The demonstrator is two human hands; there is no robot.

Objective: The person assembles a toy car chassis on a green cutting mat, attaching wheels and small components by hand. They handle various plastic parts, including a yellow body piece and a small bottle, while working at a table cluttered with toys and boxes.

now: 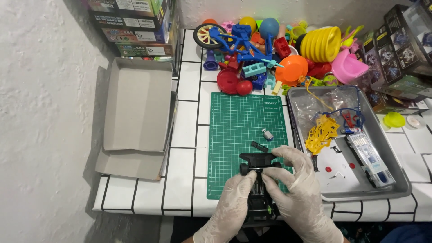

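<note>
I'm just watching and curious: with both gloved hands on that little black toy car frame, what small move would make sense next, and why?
Probably the right hand should reach for the small black plastic piece on the green cutting mat. Both hands, the left hand too, hold the black toy car frame, and that loose piece and a small grey cylinder part lie just beyond it, unattached.

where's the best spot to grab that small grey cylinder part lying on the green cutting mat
Probably across its short round body, coming straight down from above. The small grey cylindrical part lies on its side, alone on the green gridded cutting mat, with bare mat all around it. A thumb-and-forefinger pinch on its two long sides should fit; the right gloved hand is nearest.
</note>
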